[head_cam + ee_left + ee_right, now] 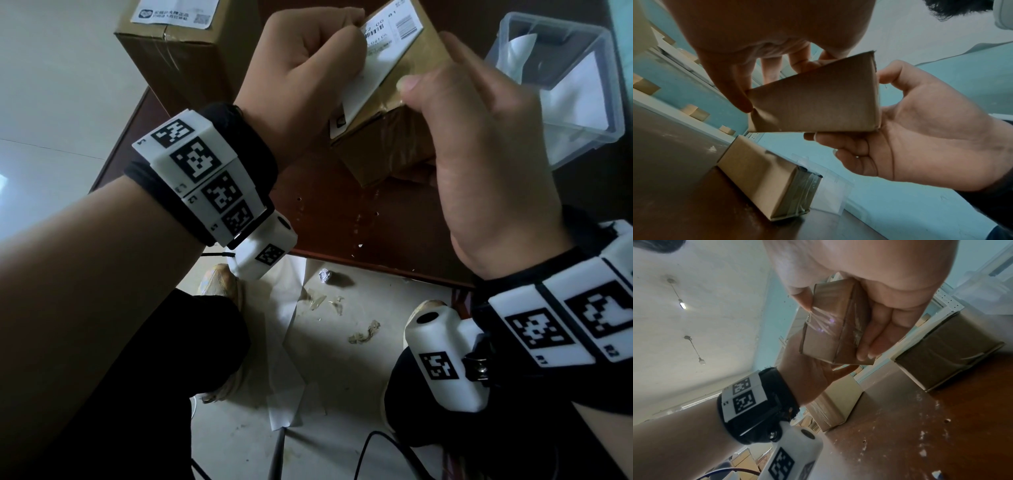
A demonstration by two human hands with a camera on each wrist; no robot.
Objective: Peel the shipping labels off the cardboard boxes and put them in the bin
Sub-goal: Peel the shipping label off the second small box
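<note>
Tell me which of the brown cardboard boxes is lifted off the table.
The small brown cardboard box gripped by the left hand and right hand; the tall brown cardboard box behind it rests on the dark wooden table.

We count three cardboard boxes: a small box (387, 144) held up in the air, a long box (178, 51) lying on the table, and a third box (947, 352) seen only from the right wrist. Two shipping labels show, one on the small box (380, 61) and one on the long box (174, 12). There is one clear plastic bin (561, 89), and two hands, the left hand (301, 78) and the right hand (486, 154).
</note>
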